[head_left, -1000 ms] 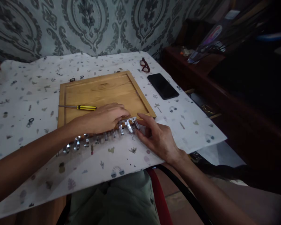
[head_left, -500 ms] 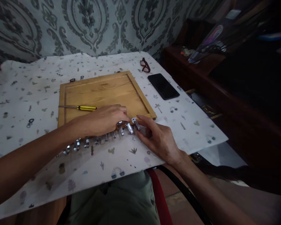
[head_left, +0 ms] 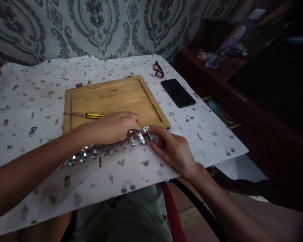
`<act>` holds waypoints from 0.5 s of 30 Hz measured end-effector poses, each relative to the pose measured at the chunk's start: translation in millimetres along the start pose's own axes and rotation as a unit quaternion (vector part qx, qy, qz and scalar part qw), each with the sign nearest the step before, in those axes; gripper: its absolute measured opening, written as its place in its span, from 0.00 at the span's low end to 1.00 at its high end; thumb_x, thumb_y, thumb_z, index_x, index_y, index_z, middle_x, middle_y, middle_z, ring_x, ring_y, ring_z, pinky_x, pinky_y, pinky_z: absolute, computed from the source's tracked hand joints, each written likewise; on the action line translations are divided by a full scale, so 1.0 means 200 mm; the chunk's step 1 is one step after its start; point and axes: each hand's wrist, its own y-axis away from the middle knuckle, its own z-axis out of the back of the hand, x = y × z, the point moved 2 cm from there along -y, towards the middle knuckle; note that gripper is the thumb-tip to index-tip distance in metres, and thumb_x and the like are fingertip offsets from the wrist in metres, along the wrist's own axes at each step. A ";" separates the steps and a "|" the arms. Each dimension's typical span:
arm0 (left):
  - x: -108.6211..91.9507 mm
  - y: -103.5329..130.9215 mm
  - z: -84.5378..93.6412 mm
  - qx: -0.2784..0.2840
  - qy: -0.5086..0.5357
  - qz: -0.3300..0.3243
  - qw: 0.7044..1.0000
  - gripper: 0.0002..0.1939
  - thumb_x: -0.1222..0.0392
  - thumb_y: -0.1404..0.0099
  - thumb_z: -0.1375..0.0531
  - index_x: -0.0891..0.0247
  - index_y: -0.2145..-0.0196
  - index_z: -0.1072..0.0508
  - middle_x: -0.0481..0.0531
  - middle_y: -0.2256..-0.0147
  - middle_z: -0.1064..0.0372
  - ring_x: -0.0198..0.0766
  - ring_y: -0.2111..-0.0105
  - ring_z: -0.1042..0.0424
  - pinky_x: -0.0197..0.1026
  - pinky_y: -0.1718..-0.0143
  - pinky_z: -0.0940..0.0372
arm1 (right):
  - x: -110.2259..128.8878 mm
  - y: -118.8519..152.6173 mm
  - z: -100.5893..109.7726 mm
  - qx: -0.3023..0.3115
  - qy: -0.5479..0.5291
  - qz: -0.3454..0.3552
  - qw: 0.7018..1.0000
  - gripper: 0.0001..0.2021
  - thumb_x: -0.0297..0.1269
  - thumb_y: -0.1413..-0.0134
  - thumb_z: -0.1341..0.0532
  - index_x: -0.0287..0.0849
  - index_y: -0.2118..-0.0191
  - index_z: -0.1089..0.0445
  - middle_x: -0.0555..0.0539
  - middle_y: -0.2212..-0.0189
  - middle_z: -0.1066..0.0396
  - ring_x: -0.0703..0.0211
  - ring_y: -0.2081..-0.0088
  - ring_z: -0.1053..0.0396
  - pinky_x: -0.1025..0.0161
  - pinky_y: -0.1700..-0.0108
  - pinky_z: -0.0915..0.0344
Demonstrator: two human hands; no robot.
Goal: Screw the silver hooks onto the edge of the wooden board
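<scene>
A framed wooden board (head_left: pixel 103 97) lies on the table, with several shiny curved metal hooks (head_left: pixel 83 154) along its near edge. My left hand (head_left: pixel 116 127) reaches across that edge, fingers curled down beside a metal piece; what the fingertips hold is hidden. My right hand (head_left: pixel 173 148) is at the board's near right corner, thumb and fingers closed around a small metal hook (head_left: pixel 148 133) with a flat, notched top plate. Another hook (head_left: pixel 140 137) sits between the two hands. On the board's left part rests a yellow and black screwdriver (head_left: pixel 94 115), its shaft pointing left.
A black phone (head_left: pixel 178 93) and red-brown glasses (head_left: pixel 158 69) lie right of the board on the white patterned tablecloth (head_left: pixel 35 117). Patterned curtain fabric (head_left: pixel 96 27) hangs behind. Dark wooden furniture (head_left: pixel 242 101) stands to the right. The near table edge lies just above my lap.
The whole view has shifted slightly, so things appear a little further right. Both hands keep nearly the same pose at the hooks.
</scene>
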 end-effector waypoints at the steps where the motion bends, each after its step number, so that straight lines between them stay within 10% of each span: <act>1: 0.00 0.00 0.00 -0.001 -0.001 0.001 1.000 0.16 0.73 0.37 0.46 0.59 0.61 0.22 0.49 0.61 0.28 0.37 0.59 0.30 0.38 0.60 0.40 | 0.00 0.00 0.00 0.000 0.001 -0.002 1.000 0.14 0.38 0.34 0.41 0.40 0.46 0.32 0.50 0.69 0.20 0.65 0.79 0.30 0.67 0.74 0.32; 15: -0.03 0.00 0.01 0.003 -0.001 0.005 1.000 0.16 0.73 0.34 0.48 0.59 0.63 0.23 0.50 0.62 0.28 0.39 0.56 0.29 0.40 0.56 0.38 | 0.00 0.00 0.00 0.016 0.006 -0.011 1.000 0.15 0.38 0.34 0.42 0.41 0.45 0.31 0.48 0.67 0.20 0.64 0.78 0.29 0.65 0.72 0.29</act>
